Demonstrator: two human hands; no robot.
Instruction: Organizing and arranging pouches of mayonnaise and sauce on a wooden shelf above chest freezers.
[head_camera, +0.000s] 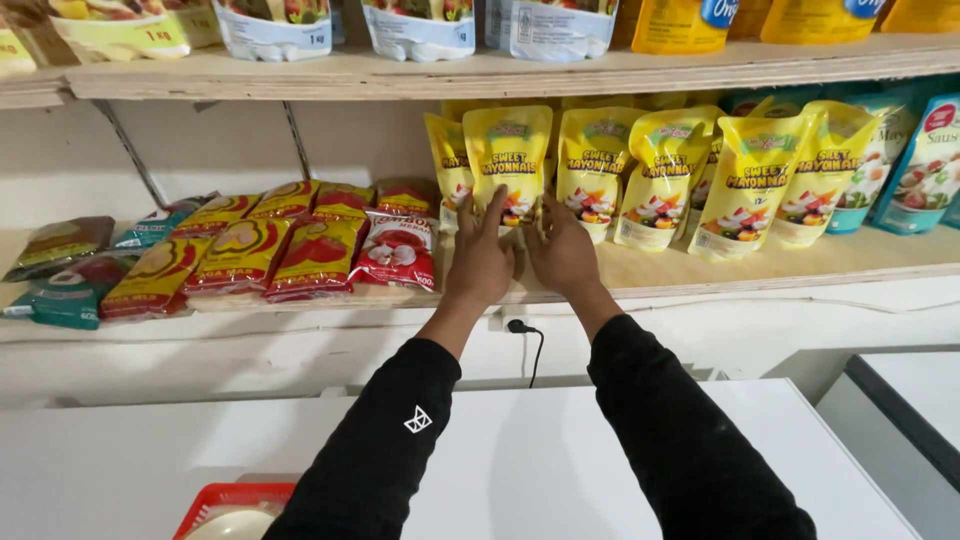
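Here both hands reach up to a pale wooden shelf (700, 272); the left hand (480, 255) lies with fingers spread flat against the front of a yellow stand-up mayonnaise pouch with a printed salad picture (508, 150), and the right hand (560, 250) presses its fingers against the lower right edge of the same pouch; so the two hands clasp the pouch between them rather than lifting it, for it stands upright on the shelf board, at the left end of its row; just behind and left of it stands a second yellow pouch (443, 160), partly hidden; to the right a row of like yellow pouches (745, 180) leans against one another, and beyond those stand blue-and-white sauce pouches (925, 165); to the left of the hands, flat red-and-yellow sachets (240, 255) lie in overlapping rows, with a red sachet showing white pieces (398, 252) nearest the left hand; dark green packets (65, 295) lie at the far left; both arms wear black sleeves (680, 440); below them spreads a white tabletop (560, 450), and a red plastic basket (225, 500) shows at the bottom edge; a black plug and cord (525, 335) hang from the wall under the shelf.
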